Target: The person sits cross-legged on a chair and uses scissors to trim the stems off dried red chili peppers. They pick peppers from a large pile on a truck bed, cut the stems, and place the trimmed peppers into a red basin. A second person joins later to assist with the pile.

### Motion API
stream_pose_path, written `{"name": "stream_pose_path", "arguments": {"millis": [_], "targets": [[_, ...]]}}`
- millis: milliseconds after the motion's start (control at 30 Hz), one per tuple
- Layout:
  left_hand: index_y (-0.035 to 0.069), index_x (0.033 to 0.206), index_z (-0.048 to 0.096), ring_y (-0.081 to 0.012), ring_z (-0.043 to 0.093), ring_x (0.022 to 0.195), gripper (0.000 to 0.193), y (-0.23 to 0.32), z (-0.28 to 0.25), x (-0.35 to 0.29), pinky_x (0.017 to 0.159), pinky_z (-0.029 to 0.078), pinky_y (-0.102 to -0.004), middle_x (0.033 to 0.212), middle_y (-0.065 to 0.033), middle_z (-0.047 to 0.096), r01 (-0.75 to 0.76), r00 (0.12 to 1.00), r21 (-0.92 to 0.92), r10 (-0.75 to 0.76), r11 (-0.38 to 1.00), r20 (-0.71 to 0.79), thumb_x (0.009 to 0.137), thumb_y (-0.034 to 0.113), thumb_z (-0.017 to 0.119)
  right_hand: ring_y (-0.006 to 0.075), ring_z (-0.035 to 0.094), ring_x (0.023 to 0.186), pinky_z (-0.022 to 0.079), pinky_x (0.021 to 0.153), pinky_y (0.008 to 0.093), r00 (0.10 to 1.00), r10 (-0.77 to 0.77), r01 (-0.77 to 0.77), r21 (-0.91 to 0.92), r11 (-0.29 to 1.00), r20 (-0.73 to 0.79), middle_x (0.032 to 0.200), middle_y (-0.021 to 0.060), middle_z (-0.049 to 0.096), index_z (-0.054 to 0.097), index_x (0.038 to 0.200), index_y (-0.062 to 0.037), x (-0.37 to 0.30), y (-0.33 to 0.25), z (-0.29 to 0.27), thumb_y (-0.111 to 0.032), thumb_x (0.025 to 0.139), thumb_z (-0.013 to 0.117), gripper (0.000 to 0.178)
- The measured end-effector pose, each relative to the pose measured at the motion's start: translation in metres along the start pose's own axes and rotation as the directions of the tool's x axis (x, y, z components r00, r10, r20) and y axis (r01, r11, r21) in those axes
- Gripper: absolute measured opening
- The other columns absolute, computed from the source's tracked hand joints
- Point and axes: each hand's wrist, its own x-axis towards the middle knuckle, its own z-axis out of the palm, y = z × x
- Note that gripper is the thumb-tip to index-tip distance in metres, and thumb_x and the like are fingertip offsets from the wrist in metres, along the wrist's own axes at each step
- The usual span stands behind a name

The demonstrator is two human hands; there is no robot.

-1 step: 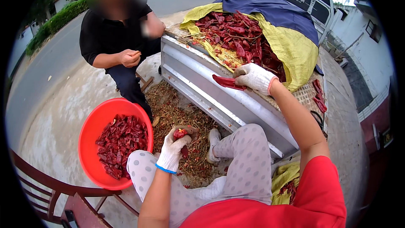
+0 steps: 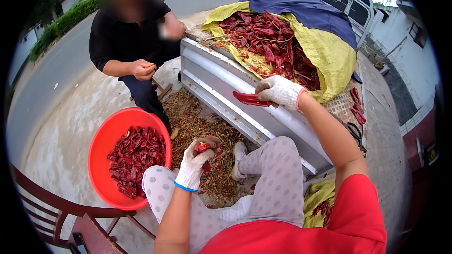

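My left hand (image 2: 190, 169), in a white work glove with a blue cuff, is closed around a dried red chili pepper (image 2: 201, 147) above my left thigh. One end of that pepper looks torn, with yellowish bits showing. A long dried red chili pepper (image 2: 247, 98) is pinched in my gloved right hand (image 2: 281, 91), its tip pointing left. That hand hovers by the truck bed's side edge, near the pile of dried red peppers (image 2: 275, 42) in an open yellow sack (image 2: 332, 49). To my left, a red plastic basin (image 2: 100, 160) holds many red pepper pieces (image 2: 134, 157).
Opposite me a person in black (image 2: 113, 42) sits, one hand (image 2: 143, 69) closed. Stems and scraps (image 2: 207, 122) litter the ground below the truck bed (image 2: 221, 80). Scissors (image 2: 354, 130) lie on the bed's near end. A wooden chair (image 2: 52, 207) stands at lower left.
My right hand has shifted slightly left and down, carrying its pepper away from the sack. My left hand has barely moved.
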Motion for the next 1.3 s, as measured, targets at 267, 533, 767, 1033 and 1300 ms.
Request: {"name": "stream_pose_path", "arguments": {"millis": [267, 533, 767, 1033, 1300], "targets": [[0.002, 0.105, 0.060, -0.0247, 0.054, 0.124, 0.029, -0.004, 0.013, -0.004, 0.105, 0.040, -0.0341, 0.134, -0.0142, 0.057, -0.201, 0.979, 0.642, 0.163, 0.740, 0.118, 0.078, 0.001, 0.072, 0.0180, 0.061, 0.057, 0.051, 0.054, 0.0326, 0.909, 0.026, 0.005, -0.074, 0.997, 0.416, 0.072, 0.0101, 0.066, 0.073, 0.099, -0.0024, -0.005, -0.019, 0.111, -0.022, 0.078, 0.063, 0.030], [0.009, 0.135, 0.046, -0.0205, 0.062, 0.109, 0.064, -0.024, 0.000, 0.002, 0.095, 0.049, -0.0330, 0.122, -0.0113, 0.063, -0.104, 0.994, 0.567, 0.111, 0.817, 0.022, 0.077, 0.009, 0.076, 0.0162, 0.059, 0.055, 0.048, 0.051, 0.0323, 0.959, 0.068, -0.157, 0.316, 0.936, 0.274, 0.073, 0.0082, 0.063, 0.069, 0.090, 0.0019, -0.006, -0.032, 0.135, -0.025, 0.085, 0.065, 0.028], [0.002, 0.139, 0.045, -0.0163, 0.061, 0.106, 0.065, -0.006, 0.013, 0.000, 0.094, 0.048, -0.0299, 0.118, -0.0098, 0.063, -0.058, 0.998, 0.424, 0.068, 0.904, -0.007, 0.080, 0.006, 0.073, 0.0142, 0.064, 0.077, 0.052, 0.064, 0.0285, 0.954, -0.156, 0.000, 0.522, 0.853, 0.255, 0.098, 0.0061, 0.064, 0.061, 0.122, -0.0020, -0.031, -0.021, 0.125, -0.028, 0.093, 0.062, 0.038], [0.002, 0.124, 0.058, -0.0106, 0.061, 0.089, 0.047, -0.005, 0.012, -0.004, 0.080, 0.052, -0.0261, 0.101, -0.0025, 0.065, 0.118, 0.992, 0.086, -0.121, 0.989, 0.027, 0.079, 0.005, 0.072, 0.0160, 0.066, 0.091, 0.054, 0.080, 0.0303, 0.755, -0.633, 0.651, 0.080, 0.755, -0.169, 0.100, 0.0083, 0.069, 0.067, 0.107, 0.0008, -0.034, 0.005, 0.144, -0.010, 0.089, 0.066, 0.021], [0.004, 0.115, 0.063, -0.0098, 0.060, 0.076, 0.038, -0.005, 0.005, -0.004, 0.068, 0.051, -0.0252, 0.090, -0.0017, 0.065, 0.186, 0.982, 0.130, -0.189, 0.974, 0.012, 0.078, 0.006, 0.071, 0.0248, 0.067, 0.093, 0.054, 0.084, 0.0338, 0.889, -0.433, 0.452, 0.427, 0.783, -0.147, 0.103, 0.0133, 0.069, 0.070, 0.102, -0.0024, -0.038, -0.003, 0.152, -0.007, 0.082, 0.070, 0.021]]}}
